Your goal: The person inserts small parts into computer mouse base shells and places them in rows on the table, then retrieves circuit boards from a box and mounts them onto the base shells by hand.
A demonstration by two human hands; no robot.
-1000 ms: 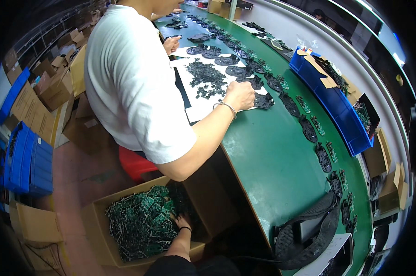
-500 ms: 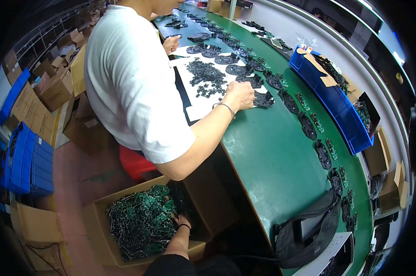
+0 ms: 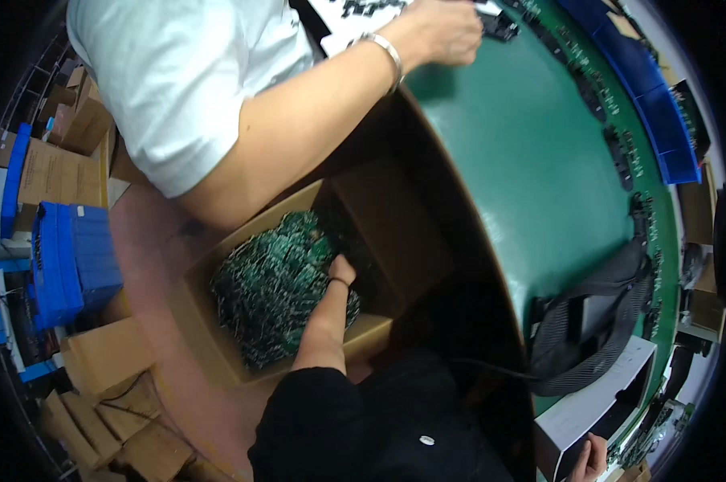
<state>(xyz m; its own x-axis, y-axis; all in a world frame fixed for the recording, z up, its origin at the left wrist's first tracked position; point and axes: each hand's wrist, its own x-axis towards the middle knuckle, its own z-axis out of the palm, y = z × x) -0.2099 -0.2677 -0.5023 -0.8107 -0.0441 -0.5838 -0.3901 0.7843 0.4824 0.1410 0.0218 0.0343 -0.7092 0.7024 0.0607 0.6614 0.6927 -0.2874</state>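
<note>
My left hand (image 3: 342, 271), with a dark band at its wrist, reaches down into a cardboard carton (image 3: 369, 332) under the table's edge. A heap of green circuit boards (image 3: 279, 281) with pale wires or leads fills the carton's left side. The fingers go in at the heap's right edge and are hidden, so what they hold does not show. At the lower right my right hand (image 3: 591, 459) is partly cut off by the picture's edge. Its bent fingers lie over the near rim of a white box (image 3: 592, 391), gripping it; the box is dark inside.
A co-worker's bare arm (image 3: 299, 132) crosses above the carton, the hand at black plastic parts. The green table (image 3: 491, 161) carries rows of black shells (image 3: 617, 157) and boards, a black mesh bag (image 3: 592, 321) and a blue bin (image 3: 664, 120). Blue crates (image 3: 78, 261) stand at left.
The view has tipped downward, so the carton and co-worker's arm look nearer. My right hand has come into view at the white box. My left hand stays in the carton.
</note>
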